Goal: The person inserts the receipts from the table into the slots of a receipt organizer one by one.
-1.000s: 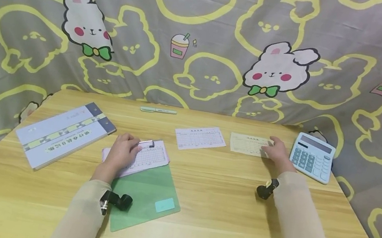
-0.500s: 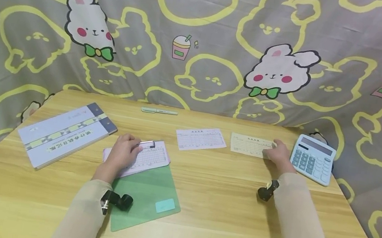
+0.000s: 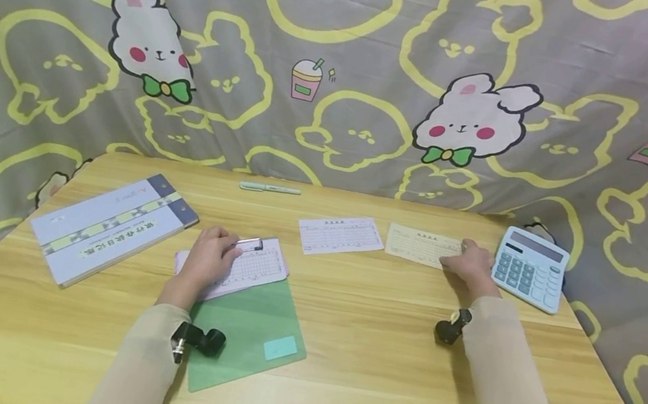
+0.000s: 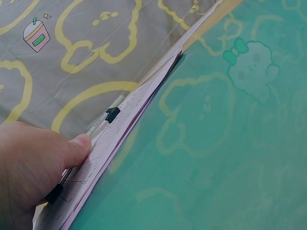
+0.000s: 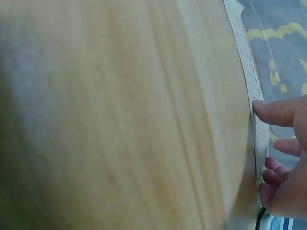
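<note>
My left hand [image 3: 206, 261] lies over the upper left of a green clipboard [image 3: 245, 330]. Its thumb [image 4: 81, 141] presses on the wire clip [image 4: 111, 115], and its fingers curl at the board's top edge, mostly hidden. Under the clip lies a stack of printed pink-edged forms [image 3: 257, 269]. At the back right, my right hand [image 3: 472, 262] touches the right end of a pale yellow printed slip [image 3: 421, 246] flat on the table. In the right wrist view its thumb reaches the slip's near edge, with the other fingers loosely bent beside it.
A lilac printed slip [image 3: 340, 236] lies left of the yellow one. The light blue calculator [image 3: 528, 269] sits just right of my right hand. At left is a thick ledger book [image 3: 112, 230]; a pale green pen [image 3: 269, 188] lies at the back edge, before the patterned curtain [image 3: 370, 62].
The yellow slip has shifted slightly left under my right hand, whose thumb now sits a little lower and further left. My left hand and the clipboard have stayed put.
</note>
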Tool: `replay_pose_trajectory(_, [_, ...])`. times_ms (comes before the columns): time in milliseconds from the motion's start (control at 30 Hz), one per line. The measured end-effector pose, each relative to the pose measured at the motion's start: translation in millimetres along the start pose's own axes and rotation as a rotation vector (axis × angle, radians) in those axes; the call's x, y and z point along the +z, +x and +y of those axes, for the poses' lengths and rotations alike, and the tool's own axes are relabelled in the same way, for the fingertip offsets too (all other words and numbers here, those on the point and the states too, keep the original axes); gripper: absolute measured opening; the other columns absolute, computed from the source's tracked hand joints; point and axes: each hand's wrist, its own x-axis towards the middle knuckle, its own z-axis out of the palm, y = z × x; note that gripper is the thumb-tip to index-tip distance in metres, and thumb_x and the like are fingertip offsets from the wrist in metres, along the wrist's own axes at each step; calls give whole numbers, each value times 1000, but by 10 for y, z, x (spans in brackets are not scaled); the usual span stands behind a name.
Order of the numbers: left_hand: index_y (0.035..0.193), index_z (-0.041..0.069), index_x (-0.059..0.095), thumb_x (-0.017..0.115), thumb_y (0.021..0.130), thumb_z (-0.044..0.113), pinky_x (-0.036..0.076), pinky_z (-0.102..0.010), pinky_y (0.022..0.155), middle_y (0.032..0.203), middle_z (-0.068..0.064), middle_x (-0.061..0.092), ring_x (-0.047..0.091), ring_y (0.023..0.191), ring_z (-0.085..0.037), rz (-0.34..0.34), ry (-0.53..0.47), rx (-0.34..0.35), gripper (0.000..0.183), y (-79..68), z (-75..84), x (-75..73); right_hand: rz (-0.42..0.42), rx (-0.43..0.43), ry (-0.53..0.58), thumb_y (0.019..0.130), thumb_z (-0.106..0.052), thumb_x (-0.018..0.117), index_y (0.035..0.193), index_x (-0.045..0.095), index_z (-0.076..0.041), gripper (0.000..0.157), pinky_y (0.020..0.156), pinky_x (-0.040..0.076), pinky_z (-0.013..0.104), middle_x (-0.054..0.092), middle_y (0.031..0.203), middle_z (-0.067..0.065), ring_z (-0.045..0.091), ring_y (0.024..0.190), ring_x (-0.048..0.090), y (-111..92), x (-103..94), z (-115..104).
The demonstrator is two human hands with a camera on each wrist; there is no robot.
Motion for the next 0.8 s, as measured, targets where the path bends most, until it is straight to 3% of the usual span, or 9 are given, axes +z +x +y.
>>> replay_pose_trajectory(233, [112,-5,54,53,85,16,33,-43,82,101,-17,48,40,95,-31,3,2,2,34,-6,4,-5,-16,7,-11,75,-29,59,124,28,15,73,88,18,54,30,121,36,51,105,21,-36,-3,10])
replay_pose_trajectory(467, [112,-5,54,53,85,15,33,-44,83,102,-18,48,40,96,-32,7,-6,8,34,9,0,6,23,12,39,77,-24,58,114,44,12,54,87,20,51,46,107,29,45,100,30,-82,10,15])
replay_pose_trajectory(633, [112,-5,54,53,85,15,33,-43,83,102,-18,48,40,96,-32,9,-3,11,34,15,-12,23,62,19,100,77,-17,56,116,41,14,52,89,22,50,44,109,31,45,101,32,-121,25,6])
replay_pose_trajectory(800, [112,-5,54,53,85,15,33,-44,83,102,-18,48,40,96,-32,5,-12,9,34,8,-13,19,84,21,209,74,-6,54,115,35,18,51,86,32,48,42,105,33,42,96,39,-156,48,5])
